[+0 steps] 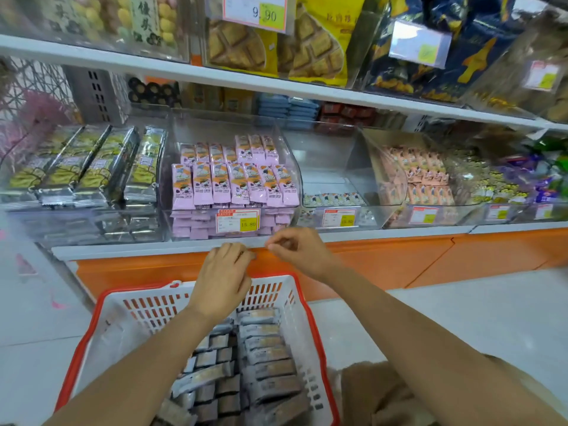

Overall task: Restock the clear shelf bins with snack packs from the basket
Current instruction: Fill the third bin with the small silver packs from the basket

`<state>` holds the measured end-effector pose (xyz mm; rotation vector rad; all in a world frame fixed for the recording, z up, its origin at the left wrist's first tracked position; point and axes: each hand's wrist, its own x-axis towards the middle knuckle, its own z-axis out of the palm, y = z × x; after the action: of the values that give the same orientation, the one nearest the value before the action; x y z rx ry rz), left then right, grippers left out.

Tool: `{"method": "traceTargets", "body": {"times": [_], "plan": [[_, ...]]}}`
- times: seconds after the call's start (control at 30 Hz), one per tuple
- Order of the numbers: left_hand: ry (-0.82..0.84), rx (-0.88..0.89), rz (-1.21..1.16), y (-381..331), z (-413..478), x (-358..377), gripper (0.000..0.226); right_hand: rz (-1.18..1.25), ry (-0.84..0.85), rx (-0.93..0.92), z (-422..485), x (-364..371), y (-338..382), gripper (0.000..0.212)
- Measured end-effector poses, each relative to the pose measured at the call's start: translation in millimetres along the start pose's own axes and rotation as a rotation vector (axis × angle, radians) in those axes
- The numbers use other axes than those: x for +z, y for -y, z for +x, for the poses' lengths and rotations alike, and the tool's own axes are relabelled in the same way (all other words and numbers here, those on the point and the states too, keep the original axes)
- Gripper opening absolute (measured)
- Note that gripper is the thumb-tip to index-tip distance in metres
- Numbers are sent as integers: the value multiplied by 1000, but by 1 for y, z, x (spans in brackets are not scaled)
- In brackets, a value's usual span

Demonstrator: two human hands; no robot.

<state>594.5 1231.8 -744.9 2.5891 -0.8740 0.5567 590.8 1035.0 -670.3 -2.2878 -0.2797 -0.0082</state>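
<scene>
two hands hang between basket and shelf, so the step in hand looks like the carry from one to the other. the left hand (221, 281) is over the back wall of the basket (147, 295), knuckles up, fingers curled; a small dark patch shows at its fingertips, but whether that is a pack cannot be told. the right hand (296, 250) is just beside it, at the shelf edge (153, 245) below the price tag (238, 221), fingers bent in to the thumb with nothing seen in them. plenty of grey-brown packs (267, 364) lie in rows in the basket, low between the forearms. the bin of pink packs (233, 186) looks full to its front wall. the bin to its right (335, 167) has only a thin layer at the bottom, so that one seems the likelier target, though the basket packs may not match its stock; check the print first. to do it well, i would take a few packs at once, all facing one way, lift them clear over the front wall, and set them in from the back, print up, in rows like the neighbours. the wrappers look slick and light, so a loose stack may fan out; hold it from both ends.
</scene>
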Motion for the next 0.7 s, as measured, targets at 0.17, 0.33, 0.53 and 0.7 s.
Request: {"method": "traceTargets", "body": {"times": [0.17, 0.33, 0.53, 0.7], "plan": [[240, -130, 22, 29, -34, 25, 58, -86, 182, 150, -6, 59, -39, 13], [372, -228, 142, 48, -56, 48, 82, -230, 420, 284, -18, 112, -90, 23], [412, -230, 181, 65, -77, 82, 89, -353, 796, 270, -34, 166, -127, 28], [343, -253, 155, 62, -82, 97, 91, -498, 905, 180, -30, 180, -139, 38]]}}
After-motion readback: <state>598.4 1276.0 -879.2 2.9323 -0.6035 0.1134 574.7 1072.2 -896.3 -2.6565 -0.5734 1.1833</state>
